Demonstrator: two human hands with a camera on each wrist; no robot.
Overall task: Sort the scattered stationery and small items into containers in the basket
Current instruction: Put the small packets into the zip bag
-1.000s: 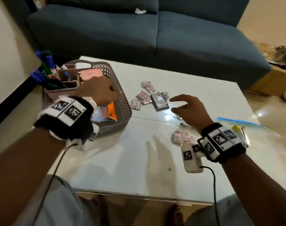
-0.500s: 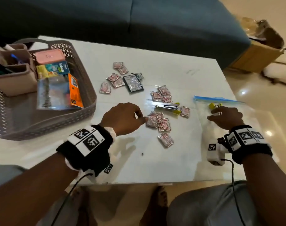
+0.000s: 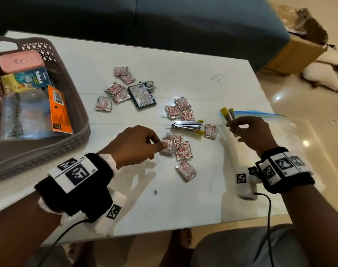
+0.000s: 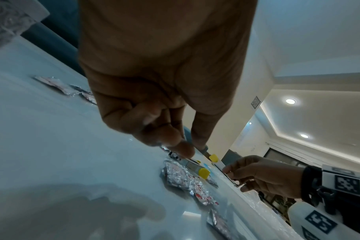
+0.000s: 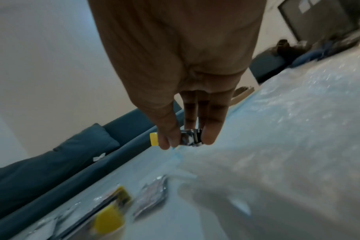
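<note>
My L hand (image 3: 134, 143) pinches a sachet (image 3: 168, 146) off the near pile, prob. for the basket (image 3: 75, 120). R hand (image 3: 251, 132) grips a stapler (image 3: 229, 114), raised above the bag (image 3: 280, 120) to clear it.

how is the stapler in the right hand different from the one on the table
The held stapler is off the table, upright, gripped by the right hand at its metal end, yellow tip up. The table stapler lies flat among the sachets, touched by no hand. Both are silver metal with yellow ends.
</note>
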